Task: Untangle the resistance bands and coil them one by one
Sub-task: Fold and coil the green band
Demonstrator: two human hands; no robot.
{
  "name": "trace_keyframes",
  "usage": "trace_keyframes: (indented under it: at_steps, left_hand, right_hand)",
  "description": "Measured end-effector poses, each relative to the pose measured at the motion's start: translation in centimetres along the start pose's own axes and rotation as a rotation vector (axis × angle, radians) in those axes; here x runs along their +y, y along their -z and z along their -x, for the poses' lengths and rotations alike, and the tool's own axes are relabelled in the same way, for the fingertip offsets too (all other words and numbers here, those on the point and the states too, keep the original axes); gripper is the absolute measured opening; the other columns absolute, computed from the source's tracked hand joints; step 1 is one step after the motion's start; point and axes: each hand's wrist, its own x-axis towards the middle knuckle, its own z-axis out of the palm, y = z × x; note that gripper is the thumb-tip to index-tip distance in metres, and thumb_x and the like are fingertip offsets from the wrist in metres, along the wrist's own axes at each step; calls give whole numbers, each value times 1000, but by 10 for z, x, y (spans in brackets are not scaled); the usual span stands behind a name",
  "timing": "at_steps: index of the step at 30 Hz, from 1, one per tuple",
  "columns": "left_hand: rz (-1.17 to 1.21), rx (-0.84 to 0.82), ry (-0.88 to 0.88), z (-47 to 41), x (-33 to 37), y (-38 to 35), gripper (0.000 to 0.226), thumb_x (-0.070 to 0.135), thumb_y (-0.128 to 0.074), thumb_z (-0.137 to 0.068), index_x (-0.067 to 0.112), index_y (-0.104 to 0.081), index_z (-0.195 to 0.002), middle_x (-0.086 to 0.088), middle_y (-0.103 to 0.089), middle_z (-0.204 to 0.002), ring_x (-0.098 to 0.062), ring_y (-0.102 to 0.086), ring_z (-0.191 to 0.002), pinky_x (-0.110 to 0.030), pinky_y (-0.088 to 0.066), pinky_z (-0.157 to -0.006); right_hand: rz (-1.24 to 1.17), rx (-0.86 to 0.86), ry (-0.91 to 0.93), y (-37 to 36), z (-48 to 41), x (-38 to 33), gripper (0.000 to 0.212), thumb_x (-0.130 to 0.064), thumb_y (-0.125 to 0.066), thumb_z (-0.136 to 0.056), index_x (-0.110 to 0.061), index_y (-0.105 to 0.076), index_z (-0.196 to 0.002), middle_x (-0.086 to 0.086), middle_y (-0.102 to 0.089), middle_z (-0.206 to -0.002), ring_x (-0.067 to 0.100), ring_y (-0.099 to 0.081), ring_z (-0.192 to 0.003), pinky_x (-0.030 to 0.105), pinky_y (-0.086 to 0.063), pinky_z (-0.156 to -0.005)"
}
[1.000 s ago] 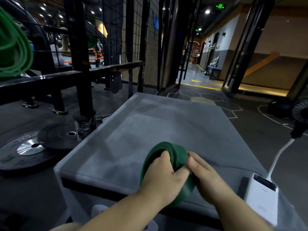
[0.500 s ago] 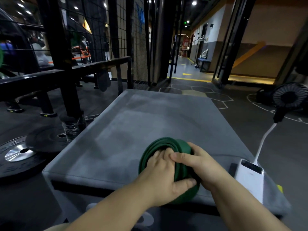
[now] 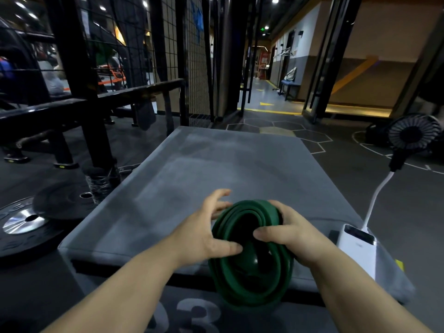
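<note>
Gym floor, dark, wire cage and rack left of the grey padded desk (image 3: 216, 169); weight plates (image 3: 26, 222) on the floor beside it, a white power bank (image 3: 358, 251) at its right edge, small fan (image 3: 413, 135) beyond. Green resistance band (image 3: 254, 258), already coiled, stands on edge at the desk's near edge. My right hand (image 3: 295, 239) grips its rim, thumb inside; my left hand (image 3: 204, 234) is spread open, thumb on the coil. Coiling looks about finished; next, I'd lay it flat without loops springing loose.
</note>
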Motion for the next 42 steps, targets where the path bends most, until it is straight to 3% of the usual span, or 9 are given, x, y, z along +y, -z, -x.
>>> trace_keyframes:
  at_steps: [6,10,14,18,21,26,32,36,42]
  left_hand:
    - [-218,211,-69,1,2,-1,52,19,-51,-68,38,-54,-116,14,-66,-103,-4,-61,-93,-26,-49,-83]
    - [-377,462,-155,2,3,-10,48,6,-53,-81,29,-53,-123,14,-55,-109,-7,-51,-103,-18,-38,-84]
    - [-402,367,-254,3,-5,-29,57,17,-50,-79,24,-40,-135,5,-49,-128,-9,-47,-116,-15,-35,-95]
    - [186,193,-123,6,3,-38,65,34,-70,-73,30,-42,-131,5,-58,-126,-9,-56,-117,-32,-47,-99]
    - [680,62,-35,4,2,-26,83,16,-82,-60,23,-42,-132,-8,-59,-128,-21,-61,-117,-36,-51,-94]
    - [672,-99,-24,11,4,-17,63,-9,-68,-74,10,-52,-132,-15,-64,-122,-29,-61,-115,-37,-51,-91]
    - [520,345,141,22,7,6,55,26,-80,-64,20,-64,-116,-4,-72,-107,-22,-68,-103,-48,-52,-94]
    - [451,615,229,41,11,43,34,18,-72,-76,25,-66,-108,7,-74,-94,-13,-69,-91,-41,-55,-86]
    - [553,931,267,67,23,99,35,24,-73,-68,24,-68,-102,-3,-74,-90,-26,-70,-88,-53,-55,-85]
  right_hand:
    - [-50,-95,-4,-2,-2,2,61,-18,-75,-60,3,-60,-115,22,-67,-102,33,-65,-92,43,-52,-83]
    - [-35,-83,9,-6,-6,5,67,-17,-75,-57,5,-56,-118,29,-66,-105,35,-65,-94,49,-52,-86]
    - [-124,-21,60,-5,-6,3,63,-12,-73,-54,8,-57,-112,28,-65,-100,38,-64,-90,48,-54,-79]
    - [-218,-43,51,-2,-6,1,57,-8,-71,-57,13,-53,-108,30,-60,-98,41,-59,-88,49,-51,-77]
    - [-309,-151,97,-8,-6,-10,34,6,-57,-70,-2,-69,-101,23,-65,-97,35,-62,-88,42,-54,-78]
    - [-370,-270,118,-21,-14,-16,30,6,-54,-76,7,-60,-106,29,-60,-100,38,-60,-88,45,-52,-78]
    - [-316,-315,143,-53,-33,-21,38,-4,-69,-71,3,-64,-108,30,-61,-103,41,-60,-93,43,-52,-83]
    - [-171,-268,10,-83,-53,-30,93,-16,-96,-49,1,-48,-128,25,-65,-117,39,-65,-107,51,-53,-91]
    - [55,-116,57,-138,-83,-69,98,-22,-93,-56,-51,-34,-130,1,-62,-111,18,-68,-97,37,-57,-82]
